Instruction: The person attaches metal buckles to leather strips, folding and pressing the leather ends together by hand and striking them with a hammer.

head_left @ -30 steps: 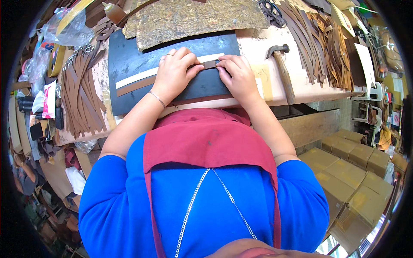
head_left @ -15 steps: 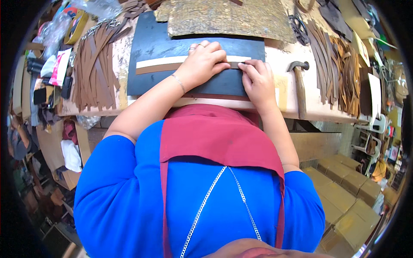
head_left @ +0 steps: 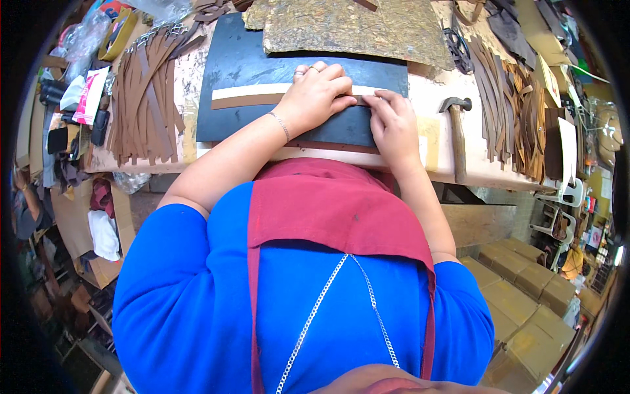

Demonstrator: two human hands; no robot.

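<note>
A long brown leather strip (head_left: 244,101) lies across a dark mat (head_left: 226,60) on the bench, with a white strip (head_left: 252,90) along its far edge. My left hand (head_left: 316,95) rests over the middle of both, fingers curled and thumb pressed on the brown strip. Close to its thumb, my right hand (head_left: 396,128) pinches the brown strip near its right end with thumb and forefinger. The fingers hide part of both strips. A hammer (head_left: 457,134) with a wooden handle lies on the bench right of my right hand.
Bundles of brown strips lie at the left (head_left: 141,105) and right (head_left: 489,105) of the bench. A mottled, worn board (head_left: 354,29) overlaps the mat's far edge. Black-handled scissors (head_left: 458,49) lie beyond the hammer. Cardboard boxes (head_left: 525,322) stand low at the right.
My left thumb has slid slightly right along the strip, narrowing the gap to my right fingertips. The whole view has shifted a little. Both hands stay on the strip.
</note>
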